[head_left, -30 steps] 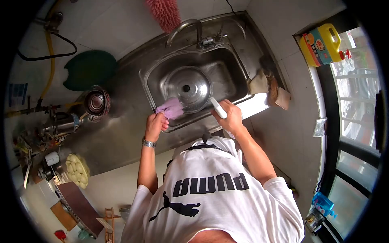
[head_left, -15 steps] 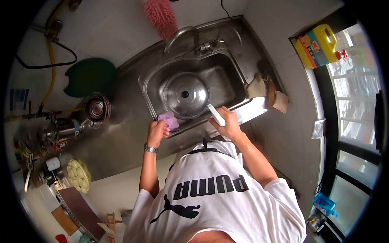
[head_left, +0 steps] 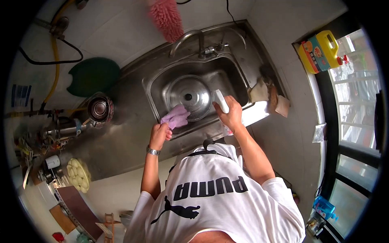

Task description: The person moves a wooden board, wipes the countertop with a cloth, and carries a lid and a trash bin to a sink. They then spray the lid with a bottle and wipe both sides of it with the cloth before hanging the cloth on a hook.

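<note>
My left hand [head_left: 160, 135], with a metal-band watch at its wrist, is closed on a purple cloth [head_left: 176, 116] at the sink's front left rim. The cloth's loose end hangs over the edge of a round metal pot lid [head_left: 180, 90] with a black knob, which lies in the steel sink [head_left: 237, 83]. My right hand [head_left: 231, 115] is closed round a spray bottle [head_left: 221, 101] at the front right of the sink. Its white head points toward the lid; my hand hides most of its body.
A curved faucet [head_left: 201, 40] rises behind the sink, below a pink fluffy duster [head_left: 167, 20]. Cloths [head_left: 259, 91] lie on the right rim. Left are a green board [head_left: 94, 76] and a metal pot [head_left: 100, 108]. A yellow jug [head_left: 322, 50] stands by the window.
My right hand has raised the spray bottle slightly farther over the sink. The purple cloth has spread out toward the lid in my left hand. The view has shifted a little.
</note>
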`<action>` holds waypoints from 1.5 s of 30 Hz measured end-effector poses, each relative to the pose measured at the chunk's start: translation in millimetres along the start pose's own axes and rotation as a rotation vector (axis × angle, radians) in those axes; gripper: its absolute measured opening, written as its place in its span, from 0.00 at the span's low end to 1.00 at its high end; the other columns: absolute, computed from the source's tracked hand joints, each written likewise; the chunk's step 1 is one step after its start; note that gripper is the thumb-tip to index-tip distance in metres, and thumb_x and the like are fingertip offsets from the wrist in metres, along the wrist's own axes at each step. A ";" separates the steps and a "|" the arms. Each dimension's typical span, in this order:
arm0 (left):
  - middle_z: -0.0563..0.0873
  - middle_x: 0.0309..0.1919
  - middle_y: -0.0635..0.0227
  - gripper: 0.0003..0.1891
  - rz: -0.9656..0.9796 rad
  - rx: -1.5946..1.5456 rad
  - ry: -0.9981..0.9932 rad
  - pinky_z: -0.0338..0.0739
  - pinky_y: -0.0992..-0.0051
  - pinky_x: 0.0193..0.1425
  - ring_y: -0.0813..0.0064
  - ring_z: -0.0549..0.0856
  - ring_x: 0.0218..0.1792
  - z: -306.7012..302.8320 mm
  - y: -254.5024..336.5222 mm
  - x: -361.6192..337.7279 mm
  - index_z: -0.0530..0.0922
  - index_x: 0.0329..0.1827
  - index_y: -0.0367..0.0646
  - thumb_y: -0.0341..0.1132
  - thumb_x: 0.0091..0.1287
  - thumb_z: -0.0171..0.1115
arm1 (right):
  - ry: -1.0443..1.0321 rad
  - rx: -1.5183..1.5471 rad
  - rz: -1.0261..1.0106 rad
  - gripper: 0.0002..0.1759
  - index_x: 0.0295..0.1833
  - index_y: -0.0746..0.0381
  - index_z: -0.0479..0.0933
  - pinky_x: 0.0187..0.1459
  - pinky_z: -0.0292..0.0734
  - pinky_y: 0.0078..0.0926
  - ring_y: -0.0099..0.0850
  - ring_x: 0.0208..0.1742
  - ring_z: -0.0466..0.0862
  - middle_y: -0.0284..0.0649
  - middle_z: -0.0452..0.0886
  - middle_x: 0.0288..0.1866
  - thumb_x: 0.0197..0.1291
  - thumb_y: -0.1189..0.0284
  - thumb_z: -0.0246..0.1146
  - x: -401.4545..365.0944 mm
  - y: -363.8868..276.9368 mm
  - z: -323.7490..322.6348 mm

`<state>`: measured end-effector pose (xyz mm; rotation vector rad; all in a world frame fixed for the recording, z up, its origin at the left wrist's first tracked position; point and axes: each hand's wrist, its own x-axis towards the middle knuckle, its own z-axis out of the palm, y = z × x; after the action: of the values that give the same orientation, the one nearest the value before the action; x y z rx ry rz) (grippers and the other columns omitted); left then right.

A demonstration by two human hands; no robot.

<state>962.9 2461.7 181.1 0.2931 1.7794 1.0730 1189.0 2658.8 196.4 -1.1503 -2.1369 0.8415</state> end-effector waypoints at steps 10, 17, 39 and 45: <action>0.80 0.19 0.65 0.18 -0.013 -0.031 0.043 0.74 0.80 0.19 0.78 0.78 0.16 -13.6 -17.3 -7.1 0.75 0.25 0.37 0.43 0.65 0.53 | -0.004 -0.075 0.074 0.13 0.34 0.63 0.77 0.35 0.73 0.39 0.47 0.33 0.79 0.46 0.78 0.32 0.50 0.65 0.69 19.0 1.2 9.9; 0.81 0.20 0.65 0.17 -0.030 -0.038 0.024 0.74 0.81 0.19 0.79 0.78 0.16 -18.2 -14.4 -5.5 0.75 0.27 0.37 0.44 0.65 0.53 | 0.083 -0.127 0.191 0.13 0.31 0.60 0.77 0.35 0.73 0.43 0.49 0.35 0.79 0.46 0.79 0.31 0.49 0.61 0.68 45.7 26.0 6.2; 0.81 0.19 0.64 0.18 -0.031 -0.021 0.025 0.74 0.80 0.18 0.77 0.79 0.16 -13.7 -9.5 -3.8 0.76 0.27 0.35 0.44 0.65 0.53 | 0.069 -0.009 0.105 0.12 0.32 0.60 0.78 0.36 0.73 0.42 0.48 0.35 0.79 0.44 0.79 0.31 0.48 0.63 0.68 86.9 -8.2 22.4; 0.81 0.19 0.64 0.18 -0.040 -0.040 0.032 0.74 0.80 0.19 0.77 0.78 0.16 -17.3 -14.8 -5.9 0.76 0.27 0.35 0.44 0.65 0.53 | 0.078 0.039 0.053 0.12 0.35 0.60 0.79 0.38 0.73 0.41 0.48 0.37 0.79 0.45 0.79 0.35 0.49 0.64 0.67 89.4 -9.1 24.2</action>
<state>955.1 2440.3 175.2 0.2168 1.7829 1.0889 1124.8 2725.8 203.8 -1.2046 -2.0264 0.8446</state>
